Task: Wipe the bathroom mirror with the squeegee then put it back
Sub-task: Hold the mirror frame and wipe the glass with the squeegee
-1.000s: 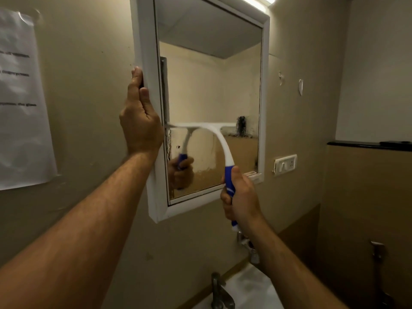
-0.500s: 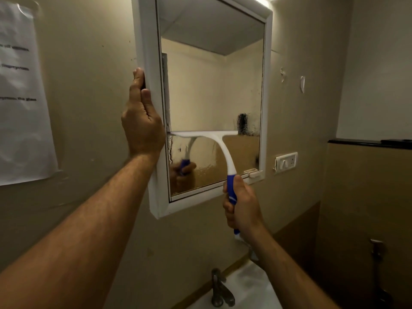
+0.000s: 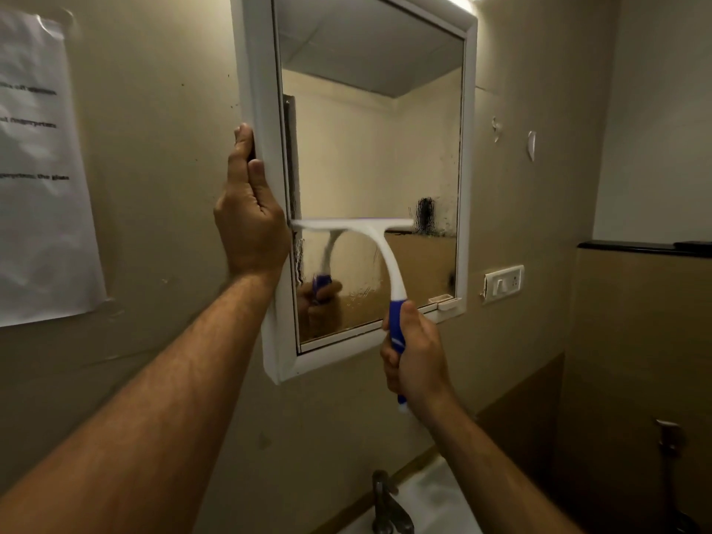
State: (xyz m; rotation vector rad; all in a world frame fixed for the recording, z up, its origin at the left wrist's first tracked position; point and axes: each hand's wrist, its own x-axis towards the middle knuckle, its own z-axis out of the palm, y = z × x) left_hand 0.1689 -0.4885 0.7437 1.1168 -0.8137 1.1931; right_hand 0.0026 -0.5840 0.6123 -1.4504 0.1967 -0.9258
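Observation:
The white-framed mirror point(image 3: 252, 52) hangs on the beige wall. My left hand point(image 3: 248, 217) holds the frame's left edge, fingers pointing up. My right hand point(image 3: 414, 356) grips the blue handle of the squeegee point(image 3: 385, 256). Its white blade lies level across the glass at about two-thirds of the way down. Below the blade the glass is wet and streaky, and above it the glass looks smooth. The handle and my hand are reflected in the lower left of the mirror.
A tap point(image 3: 387, 506) and a white basin point(image 3: 435, 502) sit below the mirror. A switch plate point(image 3: 502, 283) is on the wall to the right, a paper notice point(image 3: 38, 167) to the left. A dark ledge point(image 3: 643, 248) and a hand sprayer point(image 3: 670, 441) are at the far right.
The squeegee blade slid a little way down the glass, then came slightly back up. My left hand stayed on the frame.

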